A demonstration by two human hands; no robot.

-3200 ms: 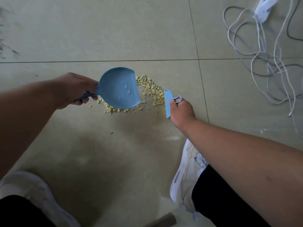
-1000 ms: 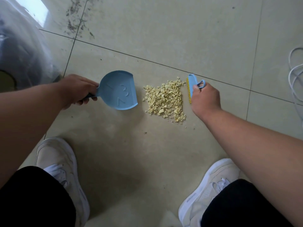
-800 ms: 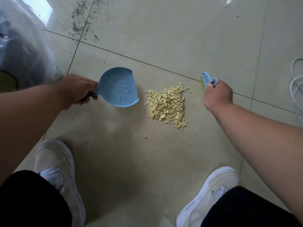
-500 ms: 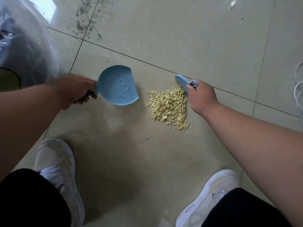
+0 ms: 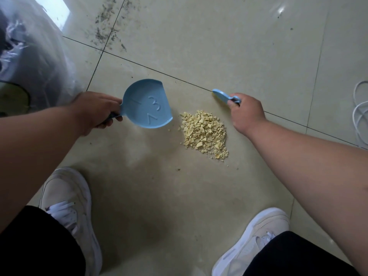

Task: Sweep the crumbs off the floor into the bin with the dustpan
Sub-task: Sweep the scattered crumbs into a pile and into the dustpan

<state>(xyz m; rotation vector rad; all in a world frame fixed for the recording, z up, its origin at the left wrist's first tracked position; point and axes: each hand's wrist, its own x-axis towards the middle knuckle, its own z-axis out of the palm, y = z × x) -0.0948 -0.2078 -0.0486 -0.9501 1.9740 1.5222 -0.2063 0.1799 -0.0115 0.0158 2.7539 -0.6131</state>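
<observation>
Your left hand [image 5: 95, 111] grips the blue dustpan [image 5: 148, 104] by its handle, just left of the crumbs [image 5: 205, 132] heaped on the floor [image 5: 219, 46]; your right hand [image 5: 246, 113] pinches the small brush [image 5: 223, 95] (beyond the pile, not touching it), bin [image 5: 25, 56] at far left

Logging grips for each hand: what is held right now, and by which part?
Left hand grips the dustpan by its handle. Right hand grips the brush by its loop handle.
</observation>
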